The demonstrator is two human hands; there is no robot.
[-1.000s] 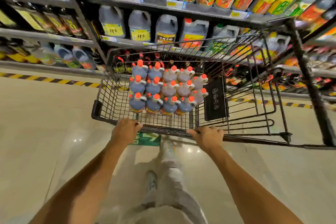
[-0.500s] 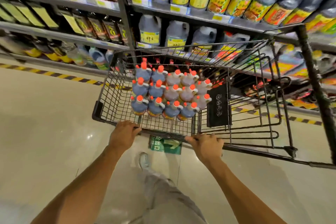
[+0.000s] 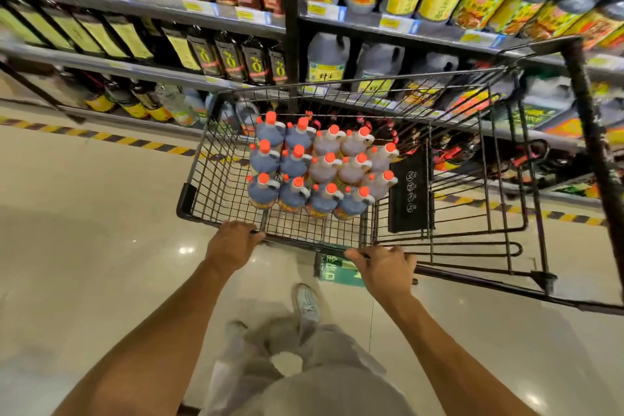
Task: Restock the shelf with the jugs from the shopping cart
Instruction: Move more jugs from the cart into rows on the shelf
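Cargo first: fourteen plastic jugs with orange caps (image 3: 322, 170) stand upright in a tight block in the left half of the black wire shopping cart (image 3: 216, 162). Eight are dark blue-grey and six pale (I counted caps, since the bodies hide one another). One black placard (image 3: 410, 192) hangs just to their right. My left hand (image 3: 233, 243) curls over the cart's near bar, fingers wrapped round it. My right hand (image 3: 385, 267) grips the same bar further right, knuckles up. Beyond the cart rises the grey metal shelf (image 3: 364, 19), three tiers in view, packed with dark bottles and bigger grey jugs. One yellow-and-black striped line (image 3: 101, 137) runs along the glossy beige floor (image 3: 84, 230) at the shelf's foot.
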